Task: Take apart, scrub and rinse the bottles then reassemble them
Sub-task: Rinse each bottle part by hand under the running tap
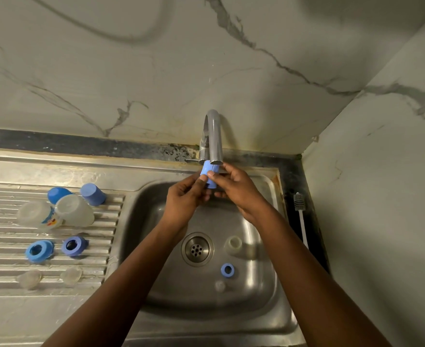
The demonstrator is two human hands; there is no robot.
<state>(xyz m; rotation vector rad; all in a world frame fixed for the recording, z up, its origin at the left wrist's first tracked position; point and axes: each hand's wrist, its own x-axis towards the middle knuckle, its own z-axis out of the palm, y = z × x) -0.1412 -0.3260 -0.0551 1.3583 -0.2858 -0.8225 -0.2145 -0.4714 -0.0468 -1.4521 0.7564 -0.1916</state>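
Both my hands hold a light blue bottle cap (207,172) right under the tap spout (216,139), above the sink (156,196). My left hand (185,200) pinches its lower side and my right hand (234,187) grips it from the right. In the sink lie a clear bottle (232,244), a blue collar ring (227,269) and a clear teat (220,286). On the drainboard (6,244) lie two clear bottles (73,210) (37,216), two blue caps (93,194) (56,194), two blue rings (39,250) (74,245) and two clear teats (29,278) (71,275).
A bottle brush (299,214) with a white handle lies on the dark counter strip right of the sink. The drain (197,249) sits mid-basin. Marbled wall tiles stand behind and to the right.
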